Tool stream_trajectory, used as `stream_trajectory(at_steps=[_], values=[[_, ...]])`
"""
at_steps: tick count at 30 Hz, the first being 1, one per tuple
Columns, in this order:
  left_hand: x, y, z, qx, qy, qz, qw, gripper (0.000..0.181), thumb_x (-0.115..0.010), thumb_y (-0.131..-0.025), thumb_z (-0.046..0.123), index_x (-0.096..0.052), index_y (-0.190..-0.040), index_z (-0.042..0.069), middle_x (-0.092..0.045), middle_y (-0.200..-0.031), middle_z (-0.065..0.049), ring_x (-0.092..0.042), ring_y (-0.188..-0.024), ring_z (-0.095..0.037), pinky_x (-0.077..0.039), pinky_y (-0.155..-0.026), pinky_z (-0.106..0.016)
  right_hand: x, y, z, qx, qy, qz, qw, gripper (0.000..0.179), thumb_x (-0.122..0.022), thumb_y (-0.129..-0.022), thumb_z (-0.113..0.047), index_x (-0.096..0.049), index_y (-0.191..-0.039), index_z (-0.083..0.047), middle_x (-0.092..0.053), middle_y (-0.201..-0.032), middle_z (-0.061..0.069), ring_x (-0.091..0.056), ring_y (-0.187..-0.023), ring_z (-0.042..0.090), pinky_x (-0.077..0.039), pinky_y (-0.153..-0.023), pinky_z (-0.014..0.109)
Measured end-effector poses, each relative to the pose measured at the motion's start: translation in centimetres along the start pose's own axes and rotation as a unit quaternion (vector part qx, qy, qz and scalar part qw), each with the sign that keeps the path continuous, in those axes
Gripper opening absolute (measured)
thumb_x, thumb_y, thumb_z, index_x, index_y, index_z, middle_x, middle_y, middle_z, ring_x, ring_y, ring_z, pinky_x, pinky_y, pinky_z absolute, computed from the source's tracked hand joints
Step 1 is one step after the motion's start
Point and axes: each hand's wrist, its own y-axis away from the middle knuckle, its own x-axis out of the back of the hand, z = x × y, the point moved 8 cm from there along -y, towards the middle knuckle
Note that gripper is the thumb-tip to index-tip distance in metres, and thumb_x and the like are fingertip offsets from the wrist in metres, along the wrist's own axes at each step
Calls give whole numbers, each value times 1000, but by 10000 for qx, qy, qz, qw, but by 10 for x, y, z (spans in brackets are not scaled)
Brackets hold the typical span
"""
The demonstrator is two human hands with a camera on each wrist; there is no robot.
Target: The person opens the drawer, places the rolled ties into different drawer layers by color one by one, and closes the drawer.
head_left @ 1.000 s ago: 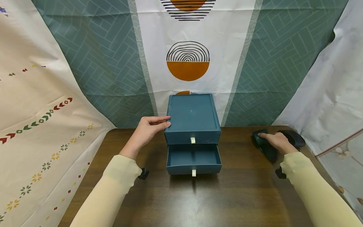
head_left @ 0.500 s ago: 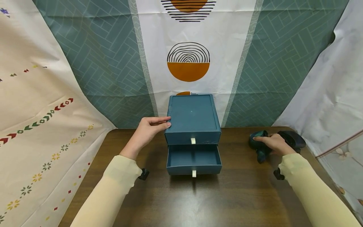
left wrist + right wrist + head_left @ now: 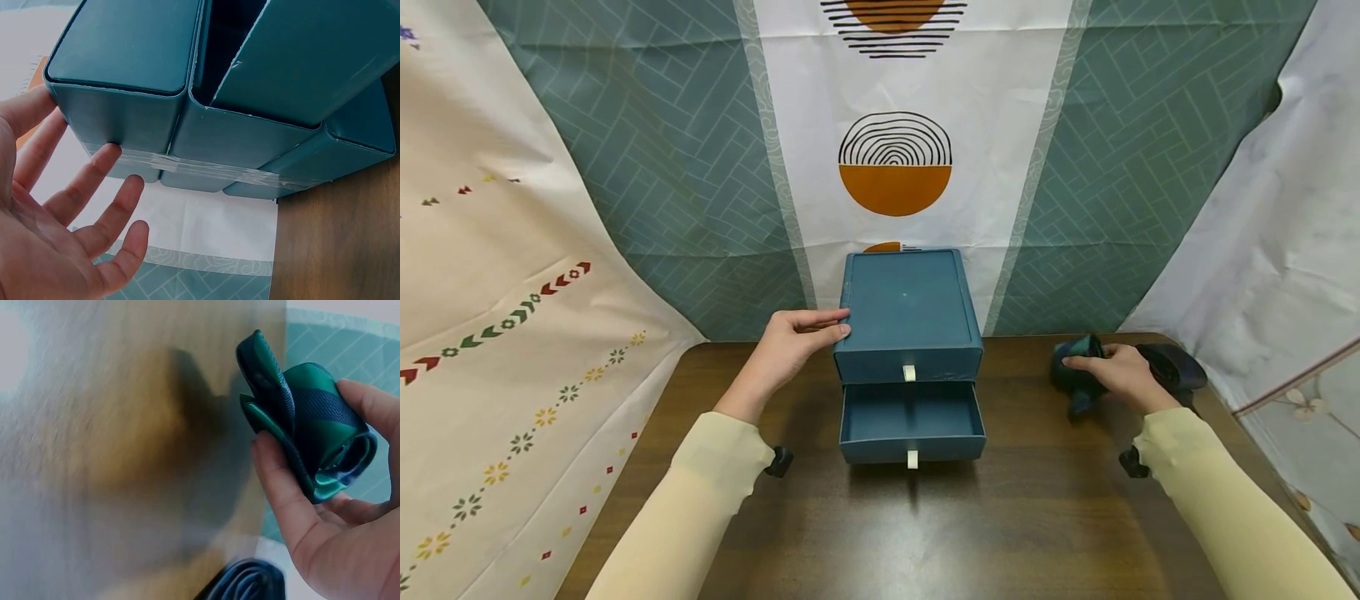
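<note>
A blue drawer cabinet (image 3: 910, 296) stands at the back middle of the table. Below its shut top drawer, another drawer (image 3: 872, 451) is pulled out, with nothing visible inside. My left hand (image 3: 782, 354) touches the cabinet's upper left edge with fingertips, its fingers mostly straight and spread along the side in the left wrist view. At the right, my right hand (image 3: 1127, 377) grips a rolled necktie (image 3: 319, 406), shiny green with navy stripes, between thumb and fingers. Part of the tie sticks out loose from the roll. It is held above the table.
A second rolled, dark tie (image 3: 1180, 367) lies on the brown wooden table (image 3: 1022, 517), just right of my right hand. Clear tape (image 3: 212, 170) runs around the cabinet's side. Patterned cloths hang at the back, left and right.
My right hand has lifted the green tie and moved it slightly left; its hanging end has drawn up under the roll. My left hand and the cabinet have stayed put.
</note>
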Motion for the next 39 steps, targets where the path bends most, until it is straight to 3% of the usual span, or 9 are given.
stream_trajectory(at_steps=[7, 14, 19, 27, 33, 39], values=[[0, 1, 1, 11, 27, -12, 10000, 39, -67, -87, 27, -63, -124, 15, -63, -125, -3, -55, -119, -17, -43, -103, -41, 0, 10, -33, 284, -477, 211, 9982, 110, -60, -76, -68, -15, -148, 2, -24, -146, 30, -46, -120, 41, -56, -76, 44], [0, -1, 1, -8, 67, -9, 10000, 39, -68, -87, 27, -63, -123, 15, -64, -123, -3, -55, -118, -17, -44, -101, -40, 3, 28, -79, 985, -861, 559, 9898, 93, -63, -79, -60, -28, -144, -4, -47, -129, 23, -60, -100, 25, -58, -66, 37], [0, -1, 1, -10, 86, -7, 10000, 39, -67, -87, 27, -63, -124, 15, -64, -123, -3, -55, -119, -18, -44, -101, -40, 4, 48, -115, 1498, -1329, 730, 9770, 78, -66, -81, -51, -35, -141, -11, -50, -128, 14, -61, -87, 4, -58, -67, 31], [0, 0, 0, 34, 1, 10, 10000, 39, -68, -86, 28, -64, -123, 16, -64, -124, -2, -54, -119, -16, -44, -101, -40, 2, 88, -163, 2244, -2212, 905, 9447, 58, -73, -81, -28, -46, -130, -13, -56, -116, 3, -66, -86, 1, -58, -66, 28], [1, -2, -3, 19, 26, 15, 10000, 39, -68, -86, 28, -64, -123, 17, -64, -123, -2, -54, -119, -17, -44, -101, -41, 2, 108, -181, 2881, -2763, 1056, 9107, 53, -77, -77, -14, -51, -124, -13, -61, -111, 1, -67, -94, 6, -56, -70, 21], [3, -13, -20, -87, -10, 89, 9999, 37, -70, -82, 38, -67, -118, 27, -65, -120, 5, -55, -116, -12, -45, -100, -40, -2, 130, -197, 3533, -3090, 1031, 8769, 53, -77, -74, -2, -54, -122, -9, -65, -107, 4, -68, -93, 12, -56, -72, 20]])
